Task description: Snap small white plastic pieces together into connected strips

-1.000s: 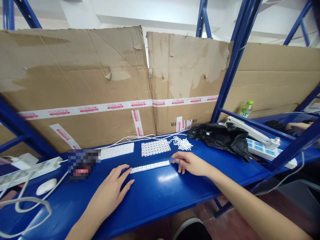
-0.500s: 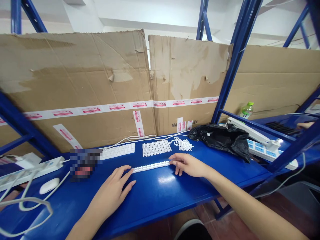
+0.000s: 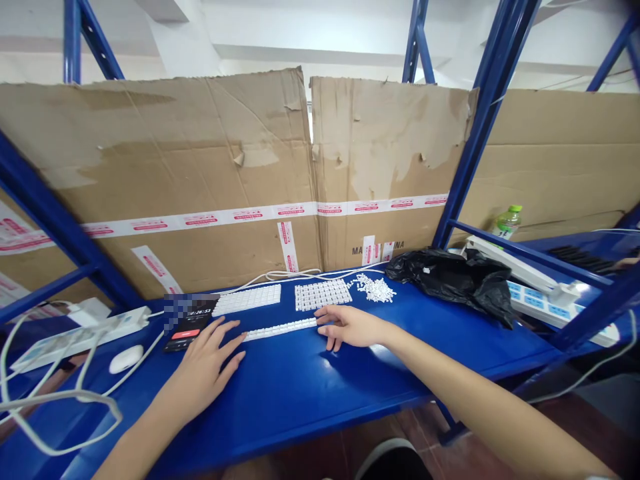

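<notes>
So going by a clock centred on the strip of little white pieces, the cardboard (image 3: 215,167) is standing at 12, with taped seams running across it. The blue table (image 3: 280,393) is stretching out under everything. A crumpled black bag (image 3: 450,283) is slumping between 2 and 3, and a white power strip (image 3: 107,333) is lying out at 9.

Now the hands: the left hand (image 3: 203,373) is spreading its fingers pretty wide at 8, a fingertip reaching the strip's left end. The right hand (image 3: 350,327) is curling loosely at 3, thumb and index narrowly apart at the other end. Can't tell if either one is really pressing.

A white keyed panel (image 3: 250,299) is sitting between 10 and 11, a grid of white pieces (image 3: 324,295) is resting between 1 and 2, and a phone (image 3: 193,325) is lying at 9. A loose white pile (image 3: 379,288) is spreading around 2. The strip (image 3: 281,329) itself is lying flat, running between both hands. Smallest, a mouse-like white thing (image 3: 126,359) is sitting near 9.
</notes>
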